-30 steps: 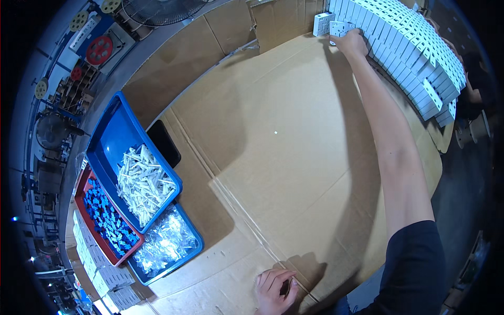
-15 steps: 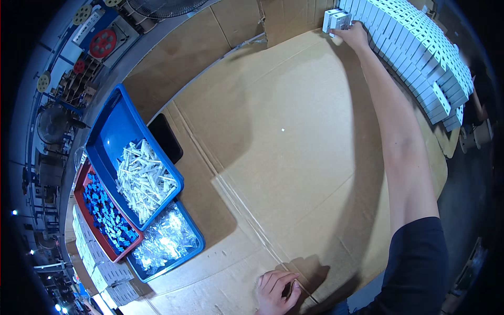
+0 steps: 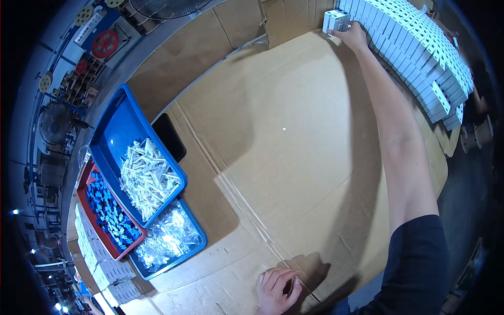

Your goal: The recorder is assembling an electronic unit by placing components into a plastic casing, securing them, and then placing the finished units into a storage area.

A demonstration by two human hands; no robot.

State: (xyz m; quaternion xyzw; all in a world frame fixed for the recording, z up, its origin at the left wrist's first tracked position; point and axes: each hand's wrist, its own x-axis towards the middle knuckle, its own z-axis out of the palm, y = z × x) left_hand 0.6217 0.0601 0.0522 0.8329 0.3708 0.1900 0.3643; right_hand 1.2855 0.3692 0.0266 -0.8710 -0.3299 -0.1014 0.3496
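Observation:
My right arm reaches to the far right corner, where my right hand (image 3: 355,35) grips a small white box (image 3: 336,21) between thumb and fingers. That box stands on the cardboard at the end of long stacked rows of similar white boxes (image 3: 415,47). The fingers hide part of it. Near the front edge, my left hand (image 3: 278,290) rests loosely curled on the cardboard sheet (image 3: 294,173), thumb close to the forefinger. Nothing shows inside it.
On the left, a blue tray (image 3: 107,137) of slim white parts (image 3: 147,178) overlaps a red tray (image 3: 137,242) of small blue pieces and another blue tray (image 3: 202,239) of clear plastic pieces. A black phone-like slab (image 3: 169,137), cartons (image 3: 113,273) and a tiny white bit (image 3: 284,128) also lie there.
The view has shifted slightly, so the trays appear a little farther right. My right hand stays at the white box, which sits marginally higher in the picture. My left hand keeps its place.

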